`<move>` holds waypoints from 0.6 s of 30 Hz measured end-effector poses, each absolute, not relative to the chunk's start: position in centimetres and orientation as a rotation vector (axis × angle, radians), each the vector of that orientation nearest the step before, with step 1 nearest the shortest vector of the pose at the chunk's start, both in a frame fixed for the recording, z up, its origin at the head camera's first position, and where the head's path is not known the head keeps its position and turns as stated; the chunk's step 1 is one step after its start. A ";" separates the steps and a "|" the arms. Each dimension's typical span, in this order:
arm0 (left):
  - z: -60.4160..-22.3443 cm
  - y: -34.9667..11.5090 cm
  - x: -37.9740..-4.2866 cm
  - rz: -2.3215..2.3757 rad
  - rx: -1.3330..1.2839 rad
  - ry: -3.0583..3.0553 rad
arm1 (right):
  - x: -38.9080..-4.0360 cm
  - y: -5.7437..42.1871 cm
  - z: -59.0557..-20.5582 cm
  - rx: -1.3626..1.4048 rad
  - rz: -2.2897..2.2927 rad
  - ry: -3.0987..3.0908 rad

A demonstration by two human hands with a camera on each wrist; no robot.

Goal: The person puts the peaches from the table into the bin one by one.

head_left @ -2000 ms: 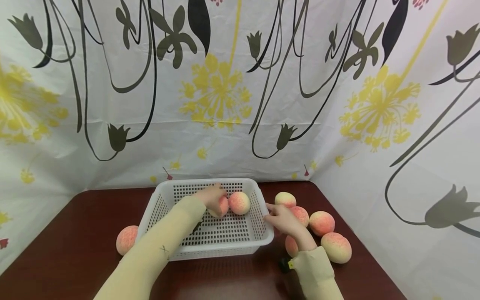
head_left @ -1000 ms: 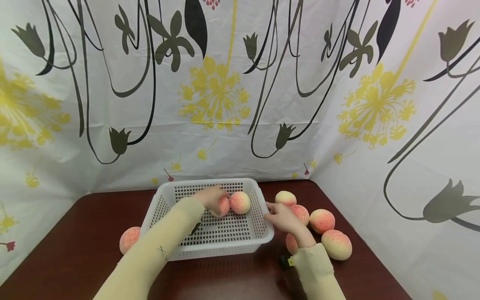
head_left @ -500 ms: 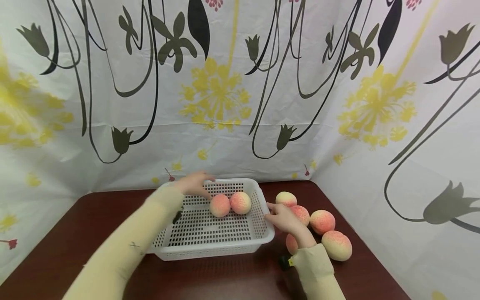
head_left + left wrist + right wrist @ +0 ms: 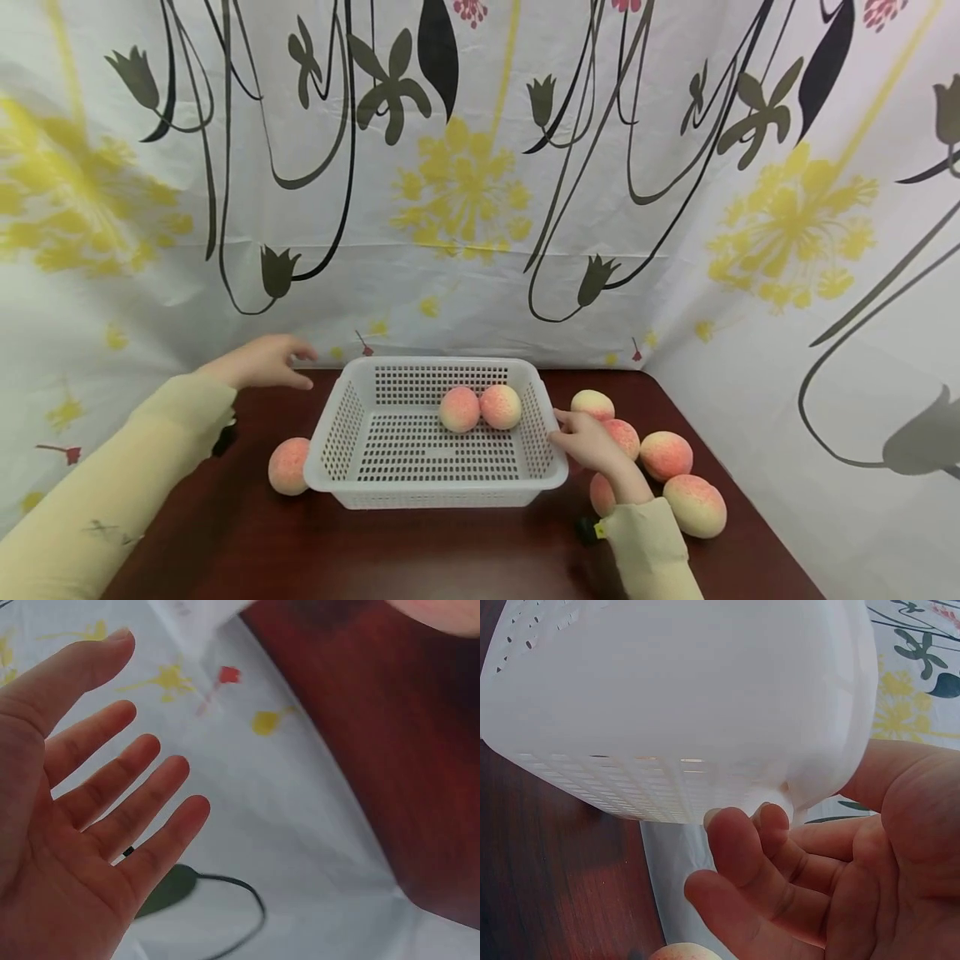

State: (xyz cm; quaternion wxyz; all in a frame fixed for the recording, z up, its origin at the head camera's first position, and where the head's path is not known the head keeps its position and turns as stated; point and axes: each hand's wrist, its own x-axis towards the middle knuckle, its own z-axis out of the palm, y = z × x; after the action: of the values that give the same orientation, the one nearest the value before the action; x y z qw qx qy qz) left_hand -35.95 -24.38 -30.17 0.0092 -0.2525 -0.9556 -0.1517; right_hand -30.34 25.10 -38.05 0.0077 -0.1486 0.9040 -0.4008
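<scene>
A white perforated plastic basket [image 4: 438, 496] stands on the table with two peaches, a left peach [image 4: 459, 409] and a right peach [image 4: 501, 407], side by side toward its back right. My right hand [image 4: 596, 444] holds the basket's right rim; in the right wrist view the thumb passes over the rim [image 4: 847, 697] and curled fingers [image 4: 735, 844] lie against the outer wall. Left of the basket my left hand [image 4: 262, 362] is in the air, fingers spread and holding nothing, as the left wrist view shows its bare palm [image 4: 75, 862]. Below it, a peach [image 4: 289, 467] sits by the basket's left side.
Several peaches lie at the right of the dark red table [image 4: 420, 558], among them a pale-topped peach [image 4: 592, 404] and a front peach [image 4: 695, 506], close around my right forearm. A flower-patterned white cloth [image 4: 480, 317] hangs behind the table and along its sides.
My left hand has let go of the left peach inside the basket and moved out to the left, past the rim. The right hand keeps its hold on the basket. The head view has shifted slightly.
</scene>
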 end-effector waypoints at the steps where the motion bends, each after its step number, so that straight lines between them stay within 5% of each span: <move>1: -30.5 -24.9 -35.6 -0.482 -0.784 -2.993 | -30.3 25.2 -38.1 -0.458 -1.247 2.837; 18: -36.7 -25.2 -31.5 -0.411 -0.776 -3.114 | -30.3 25.1 -38.3 -0.420 -1.294 2.789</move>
State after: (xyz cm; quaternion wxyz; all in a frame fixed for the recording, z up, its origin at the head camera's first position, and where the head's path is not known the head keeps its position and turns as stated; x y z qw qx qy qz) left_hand -31.46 -25.17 -36.74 -0.0467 -0.2397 -0.9614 -0.1268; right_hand -30.35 25.09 -38.30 0.0194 -0.1354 0.8985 -0.4170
